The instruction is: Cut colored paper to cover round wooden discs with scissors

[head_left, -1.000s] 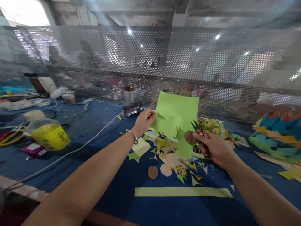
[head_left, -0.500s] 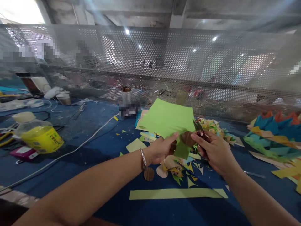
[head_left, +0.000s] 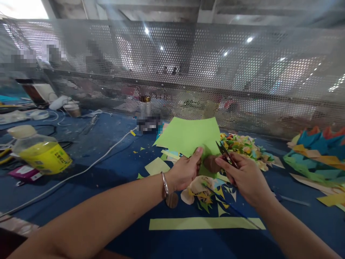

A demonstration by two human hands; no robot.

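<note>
My left hand [head_left: 185,169], with a bracelet at the wrist, pinches the lower edge of a green paper sheet [head_left: 190,135] between thumb and fingers. Against the sheet's lower part lies a brown disc [head_left: 212,164], close to the fingers of both hands. My right hand [head_left: 244,174] grips a pair of scissors [head_left: 225,152], whose dark blades point up and left beside the sheet's right edge. Beneath the hands are paper scraps [head_left: 206,197], a pale paper circle [head_left: 187,197] and another brown disc [head_left: 171,200].
A pale green strip [head_left: 199,223] lies near the front. Small folded paper pieces [head_left: 239,145] are heaped behind my right hand. Layered paper work [head_left: 309,158] stands at right. A yellow-labelled bottle [head_left: 43,154] and a white cable [head_left: 88,169] are at left; a perforated metal screen [head_left: 167,75] stands behind.
The green sheet has turned and tilted a little, and its upper corner has moved left. Both hands keep their hold; the scissors have shifted slightly left and down.
</note>
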